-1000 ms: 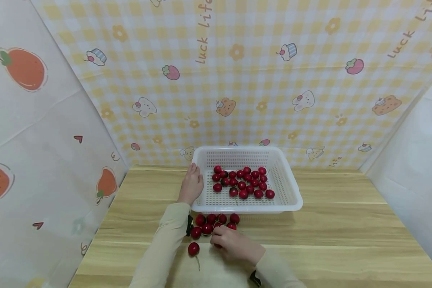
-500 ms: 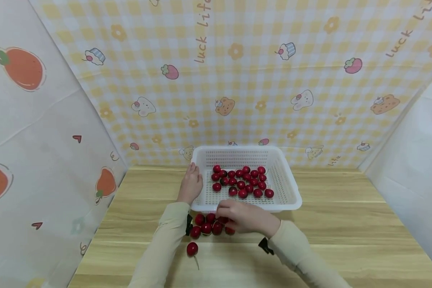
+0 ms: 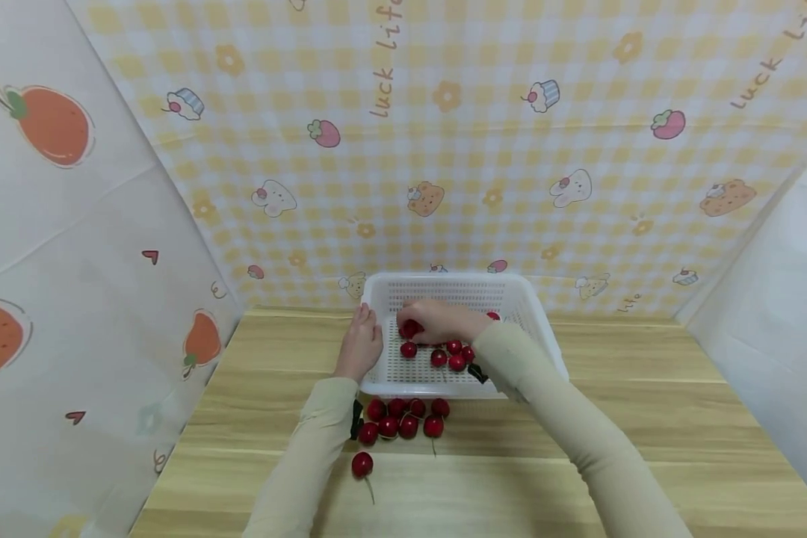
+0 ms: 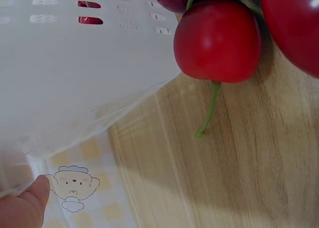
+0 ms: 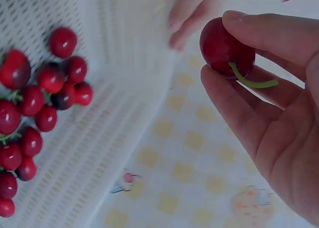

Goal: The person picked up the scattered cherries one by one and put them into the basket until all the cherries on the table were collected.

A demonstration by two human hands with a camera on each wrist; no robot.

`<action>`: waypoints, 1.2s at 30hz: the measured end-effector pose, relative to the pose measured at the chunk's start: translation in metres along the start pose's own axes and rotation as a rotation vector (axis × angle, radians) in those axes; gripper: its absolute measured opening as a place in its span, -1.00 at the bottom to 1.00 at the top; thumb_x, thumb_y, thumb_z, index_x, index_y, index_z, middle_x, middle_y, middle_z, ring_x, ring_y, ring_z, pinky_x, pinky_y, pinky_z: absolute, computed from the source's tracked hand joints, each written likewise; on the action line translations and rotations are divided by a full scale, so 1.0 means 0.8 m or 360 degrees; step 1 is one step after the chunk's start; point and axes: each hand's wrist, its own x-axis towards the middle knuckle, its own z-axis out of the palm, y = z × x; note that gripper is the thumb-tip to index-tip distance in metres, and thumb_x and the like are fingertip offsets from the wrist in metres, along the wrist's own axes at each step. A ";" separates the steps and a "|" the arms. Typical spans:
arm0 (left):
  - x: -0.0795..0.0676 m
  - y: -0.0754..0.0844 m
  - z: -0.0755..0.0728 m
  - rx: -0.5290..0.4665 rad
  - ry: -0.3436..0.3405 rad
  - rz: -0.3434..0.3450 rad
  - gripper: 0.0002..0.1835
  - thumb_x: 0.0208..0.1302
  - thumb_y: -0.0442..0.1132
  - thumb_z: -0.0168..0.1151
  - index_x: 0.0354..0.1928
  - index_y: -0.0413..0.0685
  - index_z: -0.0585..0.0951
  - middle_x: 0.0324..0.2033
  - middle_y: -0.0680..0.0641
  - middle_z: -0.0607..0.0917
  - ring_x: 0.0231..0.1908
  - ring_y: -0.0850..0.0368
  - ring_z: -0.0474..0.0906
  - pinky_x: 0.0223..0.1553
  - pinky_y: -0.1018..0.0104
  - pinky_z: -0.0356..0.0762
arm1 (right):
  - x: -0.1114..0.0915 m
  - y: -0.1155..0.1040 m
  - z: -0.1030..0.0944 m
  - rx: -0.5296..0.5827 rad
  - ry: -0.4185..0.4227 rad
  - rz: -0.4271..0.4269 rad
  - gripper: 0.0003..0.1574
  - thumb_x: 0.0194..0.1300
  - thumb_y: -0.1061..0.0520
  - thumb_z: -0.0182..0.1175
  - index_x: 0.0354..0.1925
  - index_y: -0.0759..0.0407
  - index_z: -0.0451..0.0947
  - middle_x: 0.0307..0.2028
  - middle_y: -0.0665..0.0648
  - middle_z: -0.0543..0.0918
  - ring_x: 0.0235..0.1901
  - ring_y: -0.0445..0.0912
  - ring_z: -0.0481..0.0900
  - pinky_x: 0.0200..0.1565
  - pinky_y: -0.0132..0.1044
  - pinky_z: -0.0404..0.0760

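My right hand pinches a dark red cherry between thumb and fingers, over the left part of a white plastic basket. The cherry's green stem shows in the right wrist view. My left hand holds the basket's left rim; only one fingertip of it shows in the left wrist view. Inside the basket lie several cherries, partly hidden under my right hand and forearm. More loose cherries sit in a cluster on the table before the basket's front side.
A single stemmed cherry lies nearer to me on the wooden table. Behind the basket rises a yellow checked cloth. A white printed cloth stands along the left side.
My right hand has picked up a cherry from the table cluster and carried it up over the front rim into the space above the basket. The left hand has stayed at the rim.
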 end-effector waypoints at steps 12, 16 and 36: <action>-0.001 -0.011 0.004 -0.0030 0.0046 0.0002 -0.57 0.28 -0.33 -0.03 0.13 -0.50 0.35 0.23 -0.38 0.25 0.29 -0.19 0.09 0.30 0.05 0.10 | 0.071 0.060 0.018 0.0373 -0.0137 0.0479 -0.71 0.06 0.27 0.25 -0.17 0.20 0.56 -0.25 0.08 0.61 -0.28 -0.13 0.51 -0.22 -0.37 0.55; 0.000 -0.010 0.003 -0.0018 0.0039 0.0025 -0.56 0.29 -0.32 -0.05 0.13 -0.50 0.35 0.23 -0.39 0.25 0.29 -0.19 0.09 0.30 0.06 0.09 | 0.082 0.073 0.036 0.0465 -0.0124 0.0603 -0.70 0.03 0.28 0.27 -0.18 0.21 0.57 -0.29 0.09 0.61 -0.31 -0.12 0.52 -0.26 -0.37 0.56; 0.003 -0.008 0.006 -0.0011 0.0037 0.0039 -0.57 0.30 -0.32 -0.06 0.13 -0.51 0.35 0.23 -0.39 0.25 0.29 -0.23 0.10 0.30 0.05 0.11 | 0.097 0.067 0.076 0.0599 -0.0150 0.0899 -0.65 0.09 0.24 0.27 -0.09 0.24 0.56 -0.31 0.07 0.59 -0.35 -0.12 0.52 -0.34 -0.34 0.55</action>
